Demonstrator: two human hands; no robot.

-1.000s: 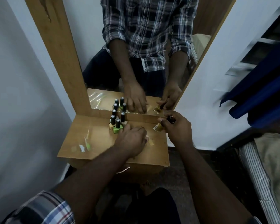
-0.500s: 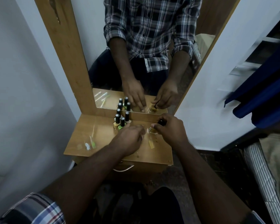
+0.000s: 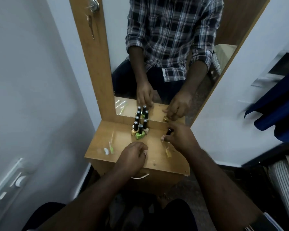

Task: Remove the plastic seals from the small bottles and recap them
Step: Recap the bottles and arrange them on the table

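Three small bottles with black caps stand grouped at the back of the wooden shelf, the front one green. My right hand grips a small bottle with a black cap at the right side of the shelf; its body is mostly hidden by my fingers. My left hand rests near the shelf's front edge with fingers curled; whether it holds anything is hidden. Peeled plastic seals lie at the front left, and another yellowish strip lies below my right hand.
A mirror in a wooden frame rises directly behind the shelf and reflects the bottles and hands. White walls close in on both sides. A drawer handle shows under the shelf's front edge. Dark blue cloth hangs at the right.
My left hand has drawn back from the bottle in my right hand toward the front edge. My right hand with the bottle has stayed at the right of the shelf.
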